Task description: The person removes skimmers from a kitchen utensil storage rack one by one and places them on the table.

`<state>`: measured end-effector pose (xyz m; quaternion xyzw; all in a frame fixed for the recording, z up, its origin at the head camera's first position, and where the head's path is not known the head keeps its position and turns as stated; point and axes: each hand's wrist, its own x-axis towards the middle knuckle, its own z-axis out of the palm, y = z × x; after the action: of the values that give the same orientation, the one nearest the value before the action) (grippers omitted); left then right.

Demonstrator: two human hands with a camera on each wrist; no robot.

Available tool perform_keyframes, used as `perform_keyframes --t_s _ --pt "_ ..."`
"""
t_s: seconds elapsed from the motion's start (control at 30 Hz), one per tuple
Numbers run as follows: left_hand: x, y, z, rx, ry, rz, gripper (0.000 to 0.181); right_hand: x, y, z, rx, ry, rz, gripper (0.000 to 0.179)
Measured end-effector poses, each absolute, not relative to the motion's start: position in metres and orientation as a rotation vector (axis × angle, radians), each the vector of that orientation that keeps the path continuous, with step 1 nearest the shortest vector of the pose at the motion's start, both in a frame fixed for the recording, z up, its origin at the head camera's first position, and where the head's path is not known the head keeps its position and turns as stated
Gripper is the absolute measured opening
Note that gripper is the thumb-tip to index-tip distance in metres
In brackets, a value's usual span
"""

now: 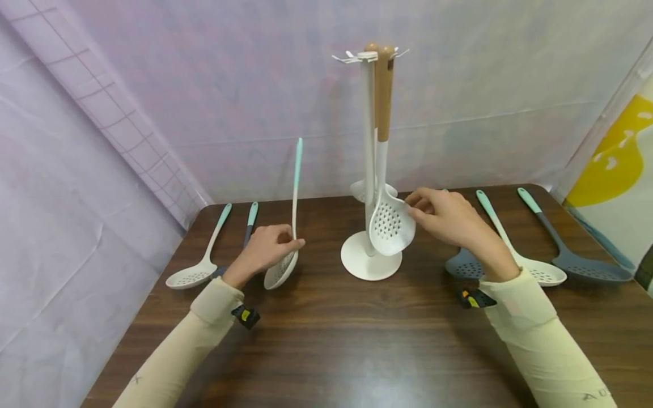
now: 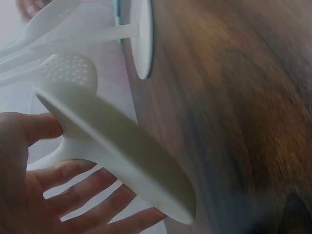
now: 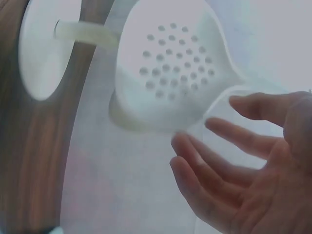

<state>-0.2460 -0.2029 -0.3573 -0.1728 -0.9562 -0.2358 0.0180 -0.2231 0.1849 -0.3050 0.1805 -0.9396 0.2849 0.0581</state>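
My left hand [image 1: 266, 249] holds a white skimmer [image 1: 279, 273] with a mint handle near its neck, handle pointing up. In the left wrist view, thumb and fingers lie around the neck and underside of the skimmer bowl [image 2: 122, 151]. My right hand [image 1: 449, 218] is beside a white skimmer [image 1: 390, 226] with a wooden handle, hanging on a white utensil stand [image 1: 367, 141]. Its fingers are loosely bent, fingertips right at the bowl's edge in the right wrist view. Another white perforated utensil [image 1: 358, 190] hangs behind, partly hidden by the stand.
A white slotted spoon [image 1: 191, 276] and a grey-handled utensil [image 1: 247, 232] lie on the left of the brown table [image 1: 326, 340]. On the right lie a grey perforated utensil [image 1: 463, 265], a white slotted spoon [image 1: 546, 273] and a grey slotted turner [image 1: 592, 267]. Cloth hangs behind.
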Motion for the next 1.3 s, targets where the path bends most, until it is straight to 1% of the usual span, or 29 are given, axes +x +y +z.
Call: perform_keyframes --t_s 0.17,0.3,0.37,0.57,0.7,0.9,1.1,1.3 --pt "-0.247 -0.201 -0.358 -0.491 -2.982 -0.605 0.040 -0.224 0.168 -0.306 0.523 -2.795 0.915 0.058" --pt "-0.246 -0.201 -0.358 -0.447 -3.026 -0.560 0.049 -0.224 0.158 -0.311 0.456 -2.776 0.854 0.078" --pt "-0.245 -0.201 -0.359 -0.420 -3.061 -0.548 0.052 -0.223 0.154 -0.314 0.426 -2.775 0.813 0.084" --pt "-0.244 -0.197 -0.359 -0.342 -3.145 -0.484 0.044 -0.221 0.141 -0.322 0.401 -2.794 0.766 0.089" --pt "-0.247 -0.194 -0.359 -0.292 -3.195 -0.398 0.042 -0.218 0.132 -0.326 0.383 -2.793 0.745 0.091" --pt "-0.261 -0.189 -0.358 -0.217 -3.332 -0.258 0.043 -0.214 0.126 -0.329 0.350 -2.778 0.721 0.101" --pt "-0.277 -0.187 -0.361 -0.172 -3.409 -0.112 0.039 -0.211 0.125 -0.329 0.305 -2.778 0.731 0.102" --pt "-0.289 -0.183 -0.365 -0.107 -3.456 0.028 0.041 -0.209 0.123 -0.328 0.262 -2.778 0.716 0.109"
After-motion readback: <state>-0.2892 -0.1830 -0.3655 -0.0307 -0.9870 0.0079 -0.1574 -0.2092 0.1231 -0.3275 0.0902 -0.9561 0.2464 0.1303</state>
